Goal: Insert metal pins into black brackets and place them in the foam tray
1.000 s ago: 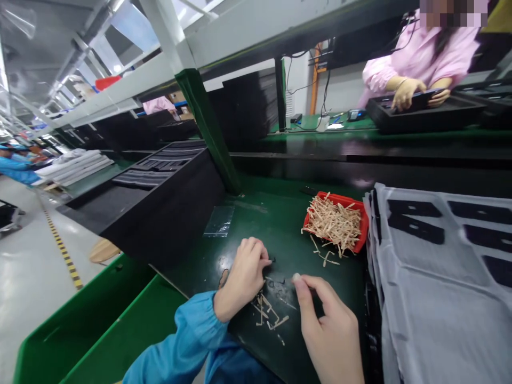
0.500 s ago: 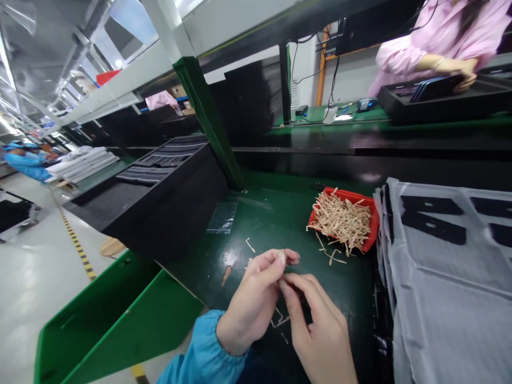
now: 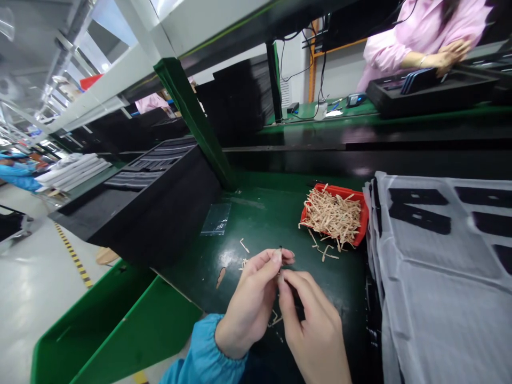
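Small dark piece (image 3: 280,248): as I judge it, this close fingertip work wants a light, even pinch; I would brace the two hands against each other, keep the piece low over the surface, and leave its ends uncovered so I can see them.
Place at the fingers: its tip stands just above the left thumb, and a dark bit shows lower down, where the two hands meet; I cannot tell whether both belong to one piece.
Left hand (image 3: 250,304): thumb and forefinger grasp the piece, while the other fingers curl loosely behind.
Right hand (image 3: 314,320): thumb and forefinger come together at the lower bit; whether they grip it or only steady it is hidden from me.
Loose tan strips (image 3: 275,319): they lie on the green work surface (image 3: 256,213) below the hands, partly covered; I would keep my wrists off them.
Brown scrap (image 3: 220,278): flat on the surface, left of the left hand.
Red tray (image 3: 364,224): beyond the hands to the right, heaped with tan strips (image 3: 332,213), a few spilled at its near edge.
Clear zip bag (image 3: 216,219): flat, beside the black box (image 3: 160,197).
Grey sheet stack (image 3: 440,288): at the far right, just beside the tray.
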A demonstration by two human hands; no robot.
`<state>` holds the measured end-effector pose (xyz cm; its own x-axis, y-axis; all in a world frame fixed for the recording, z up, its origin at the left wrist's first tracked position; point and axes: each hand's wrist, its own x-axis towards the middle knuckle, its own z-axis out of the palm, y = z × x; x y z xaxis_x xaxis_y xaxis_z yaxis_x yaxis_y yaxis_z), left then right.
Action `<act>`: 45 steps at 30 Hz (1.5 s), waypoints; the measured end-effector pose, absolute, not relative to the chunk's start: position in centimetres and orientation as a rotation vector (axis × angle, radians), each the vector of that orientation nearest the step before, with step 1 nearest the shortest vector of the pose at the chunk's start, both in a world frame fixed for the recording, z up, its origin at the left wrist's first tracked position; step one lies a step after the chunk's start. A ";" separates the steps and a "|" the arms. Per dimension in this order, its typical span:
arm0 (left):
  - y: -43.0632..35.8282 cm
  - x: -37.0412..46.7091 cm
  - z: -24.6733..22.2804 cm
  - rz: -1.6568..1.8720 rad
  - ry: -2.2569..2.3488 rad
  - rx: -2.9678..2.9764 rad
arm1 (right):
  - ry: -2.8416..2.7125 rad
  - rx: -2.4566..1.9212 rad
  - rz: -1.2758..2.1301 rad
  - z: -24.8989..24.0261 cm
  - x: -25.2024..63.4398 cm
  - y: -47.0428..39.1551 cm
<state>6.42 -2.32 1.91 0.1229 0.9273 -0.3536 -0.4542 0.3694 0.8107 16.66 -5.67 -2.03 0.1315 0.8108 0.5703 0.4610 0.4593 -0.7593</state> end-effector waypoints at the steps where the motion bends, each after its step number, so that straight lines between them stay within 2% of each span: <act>1: -2.3 6.4 1.9 1.098 0.985 0.588 | -1.508 -1.168 0.361 -2.0 16.7 -5.7; 32: -2.7 7.4 1.9 1.134 0.988 0.638 | -1.382 -1.109 0.326 -1.6 16.6 -5.6; 38: -2.8 7.4 1.5 1.203 1.036 0.787 | -1.374 -1.118 0.303 -1.8 16.9 -5.8; 45: -2.5 6.3 1.7 1.140 1.063 1.309 | -1.267 -1.170 0.308 -1.9 17.0 -6.2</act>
